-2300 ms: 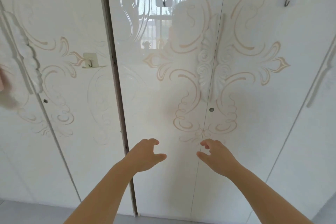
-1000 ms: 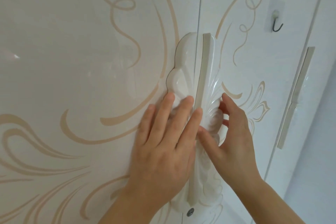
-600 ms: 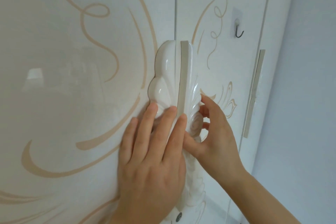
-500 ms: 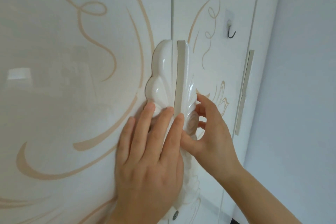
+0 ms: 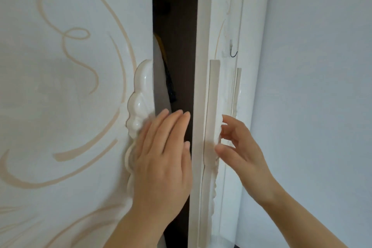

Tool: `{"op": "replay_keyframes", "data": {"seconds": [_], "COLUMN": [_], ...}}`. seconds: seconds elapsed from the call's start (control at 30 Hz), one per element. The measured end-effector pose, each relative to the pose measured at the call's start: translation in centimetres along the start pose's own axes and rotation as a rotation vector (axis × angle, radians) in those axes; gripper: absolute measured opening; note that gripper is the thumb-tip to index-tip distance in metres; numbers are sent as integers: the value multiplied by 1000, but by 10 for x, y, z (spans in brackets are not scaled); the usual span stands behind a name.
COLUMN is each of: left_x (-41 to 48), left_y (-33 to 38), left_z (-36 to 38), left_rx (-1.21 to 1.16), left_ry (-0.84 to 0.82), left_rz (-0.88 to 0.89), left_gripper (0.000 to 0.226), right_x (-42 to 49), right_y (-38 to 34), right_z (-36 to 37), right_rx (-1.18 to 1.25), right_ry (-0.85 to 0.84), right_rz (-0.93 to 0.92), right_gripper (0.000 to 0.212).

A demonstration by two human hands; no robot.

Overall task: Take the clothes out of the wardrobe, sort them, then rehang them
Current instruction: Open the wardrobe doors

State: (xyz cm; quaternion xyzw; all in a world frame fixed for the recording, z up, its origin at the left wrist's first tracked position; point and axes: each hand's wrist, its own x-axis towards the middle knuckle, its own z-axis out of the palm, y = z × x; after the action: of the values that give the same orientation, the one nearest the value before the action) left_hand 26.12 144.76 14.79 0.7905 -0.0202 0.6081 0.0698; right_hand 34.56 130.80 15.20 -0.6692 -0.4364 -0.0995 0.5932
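Clothes [image 5: 168, 78] are glimpsed inside the half-open wardrobe [image 5: 70, 86], where the straight, pressed-together fingers [image 5: 173, 123] of the left hand [image 5: 163, 159] could be nipped in the gap [image 5: 177, 26] if the handle [image 5: 213, 106] pinched by the right hand [image 5: 241, 153] is let slip.

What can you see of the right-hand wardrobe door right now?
The right door is glossy white with faint beige scrollwork, swung partly open, its pale edge toward the camera. A dark gap separates it from the left door. Its carved white handle, with a beige strip, runs vertically near that edge. The right hand curls thumb and fingers round the handle. A small dark hook sits on the door's face above.
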Motion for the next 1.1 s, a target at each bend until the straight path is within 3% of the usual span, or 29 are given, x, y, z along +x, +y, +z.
{"op": "replay_keyframes", "data": {"seconds": [0.1, 0.17, 0.27, 0.37, 0.5, 0.6, 0.73, 0.9, 1.0, 1.1], "left_x": [14, 18, 20, 22, 28, 31, 35, 49, 54, 54], "left_y": [27, 47, 76, 104, 144, 170, 198, 219, 216, 201], "left_z": [14, 21, 33, 50, 72, 91, 118, 147, 173, 204], "left_rx": [-403, -598, -705, -688, -576, -545, -519, -520, -484, -386], "left_ry": [-180, -235, -243, -285, -297, -279, -336, -436, -470, -473], "left_rz": [-162, -172, -163, -123, -100, -54, -19, 111, 97, -10], "left_gripper": [45, 44, 40, 41, 36, 41, 57, 55, 59, 71], "right_x": [-7, -10, -17, -26, -34, -37, -33, -1, 28, 53], "right_y": [1, 2, 7, 2, -10, -26, -58, -74, -64, -33], "right_z": [-25, -44, -81, -121, -169, -206, -235, -237, -240, -254], "right_rx": [133, 230, 367, 375, 77, -69, -453, -1049, -1235, -1446], "right_ry": [-22, -10, -17, -22, 108, 314, 450, 415, 374, 301], "right_rz": [6, 39, 100, 158, 185, 98, -240, -695, -694, -491], "right_gripper": [38, 47, 75, 52, 24, 20, 31, 42, 47, 55]}}
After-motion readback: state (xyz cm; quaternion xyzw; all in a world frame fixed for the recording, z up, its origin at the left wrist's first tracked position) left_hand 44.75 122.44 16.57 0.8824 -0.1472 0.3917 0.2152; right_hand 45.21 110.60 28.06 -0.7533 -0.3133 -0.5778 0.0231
